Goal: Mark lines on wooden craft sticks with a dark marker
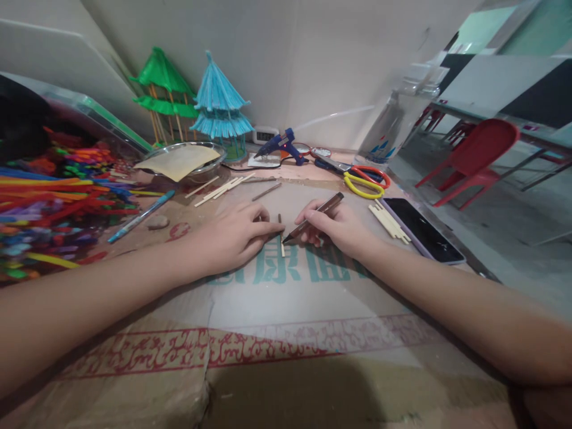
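My right hand (pixel 333 225) is closed around a brown marker pen (pixel 329 204). The pen's tip touches a short thin wooden stick (pixel 282 244), coloured brown on its upper part and pale at the lower end. With its index finger stretched out and the others curled, my left hand (pixel 243 232) holds this stick down on the printed board. Just beyond lies a brown stick (pixel 267 191), and several pale sticks (pixel 223 190) are spread to its left. A bundle of pale sticks (pixel 388 221) rests to the right of my right hand.
Pipe cleaners (pixel 53 196) and a blue pen (pixel 142 215) lie left. Behind are a green pagoda model (pixel 164 89), a blue one (pixel 221 95), a metal bowl (pixel 214 158), a glue gun (pixel 283 146), scissors (pixel 364 182) and a plastic bottle (pixel 388 128). A phone (pixel 422 229) lies right.
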`<state>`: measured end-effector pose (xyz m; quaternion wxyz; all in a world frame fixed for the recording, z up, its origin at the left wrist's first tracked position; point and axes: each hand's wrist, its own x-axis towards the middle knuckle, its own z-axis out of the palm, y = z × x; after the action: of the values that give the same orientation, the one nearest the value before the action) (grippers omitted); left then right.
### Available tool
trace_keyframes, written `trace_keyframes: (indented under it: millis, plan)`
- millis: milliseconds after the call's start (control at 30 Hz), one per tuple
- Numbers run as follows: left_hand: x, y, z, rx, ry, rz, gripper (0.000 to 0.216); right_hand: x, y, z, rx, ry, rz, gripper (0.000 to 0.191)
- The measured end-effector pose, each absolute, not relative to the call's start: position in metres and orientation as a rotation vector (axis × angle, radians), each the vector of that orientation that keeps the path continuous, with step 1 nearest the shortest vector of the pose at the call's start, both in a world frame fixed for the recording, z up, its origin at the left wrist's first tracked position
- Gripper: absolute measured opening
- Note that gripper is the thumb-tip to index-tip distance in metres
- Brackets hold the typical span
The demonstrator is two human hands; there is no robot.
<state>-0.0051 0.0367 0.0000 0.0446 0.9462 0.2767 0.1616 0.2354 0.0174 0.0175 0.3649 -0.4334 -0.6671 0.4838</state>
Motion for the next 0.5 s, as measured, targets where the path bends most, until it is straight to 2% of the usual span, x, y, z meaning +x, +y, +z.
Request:
trace_keyframes:
  millis: [500]
  plan:
    - [-0.0047,0.0361,0.0022,2.88,0.837,0.476,0.04,0.2371,0.0194,0.0161,-1.091,-1.775,1.291,0.022]
